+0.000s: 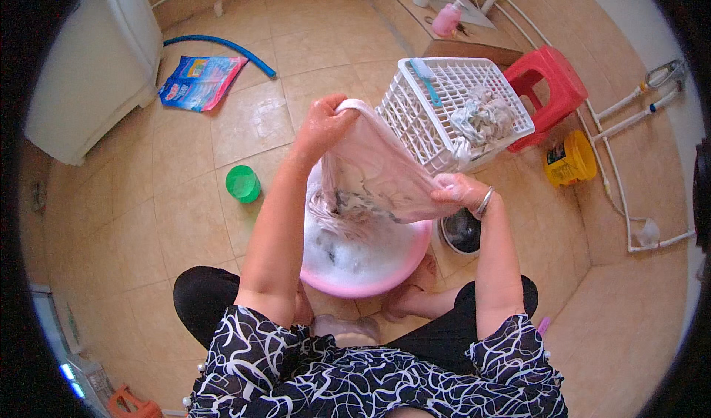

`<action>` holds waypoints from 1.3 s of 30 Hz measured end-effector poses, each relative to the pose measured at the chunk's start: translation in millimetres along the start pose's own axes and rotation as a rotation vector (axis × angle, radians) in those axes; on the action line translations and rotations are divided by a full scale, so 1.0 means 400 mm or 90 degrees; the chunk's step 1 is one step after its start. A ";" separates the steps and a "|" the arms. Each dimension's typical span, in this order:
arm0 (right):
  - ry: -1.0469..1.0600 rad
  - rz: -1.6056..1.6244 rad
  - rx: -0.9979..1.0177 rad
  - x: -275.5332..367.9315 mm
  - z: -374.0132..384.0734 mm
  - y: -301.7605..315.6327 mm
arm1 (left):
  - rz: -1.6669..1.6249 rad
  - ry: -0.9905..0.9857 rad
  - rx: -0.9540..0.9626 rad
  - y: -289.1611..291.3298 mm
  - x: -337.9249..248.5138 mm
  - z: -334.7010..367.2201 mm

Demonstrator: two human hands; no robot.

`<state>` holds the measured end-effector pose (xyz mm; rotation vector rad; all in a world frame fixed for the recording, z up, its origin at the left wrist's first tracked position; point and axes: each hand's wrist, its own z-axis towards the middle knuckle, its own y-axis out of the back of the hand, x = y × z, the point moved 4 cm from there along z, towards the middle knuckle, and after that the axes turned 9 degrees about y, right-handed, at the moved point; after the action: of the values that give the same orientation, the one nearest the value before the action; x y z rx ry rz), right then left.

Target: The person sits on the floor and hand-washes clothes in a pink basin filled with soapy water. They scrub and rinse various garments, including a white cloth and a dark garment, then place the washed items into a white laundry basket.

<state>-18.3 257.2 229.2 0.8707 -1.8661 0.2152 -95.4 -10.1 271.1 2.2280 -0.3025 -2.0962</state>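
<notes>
A wet, pale pink garment (378, 162) is stretched between my two hands above a pink basin (363, 288). My left hand (326, 124) is closed round its upper left edge, raised higher and farther away. My right hand (463, 192), with a bracelet at the wrist, grips the other side near the basin's right rim. Dark patches show on the cloth, and its bunched lower end hangs down to the white suds (348, 255) filling the basin. The cloth covers the basin's far part.
Beyond the basin stands a white plastic basket (415, 114), with a blue brush (426, 83) and crumpled wet cloth (483, 118) on top. A red stool (552, 85) and yellow bucket (570, 157) are right. A green cup (243, 184) and detergent bag (200, 83) lie left.
</notes>
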 end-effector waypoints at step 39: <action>0.006 -0.048 -0.632 -0.181 0.291 -0.280 | -0.771 0.648 0.040 -0.347 0.630 -0.172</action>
<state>-13.9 151.2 87.3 0.2349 -1.6231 -0.7047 -0.5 72.2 3.4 3.5122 1.2905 -0.6555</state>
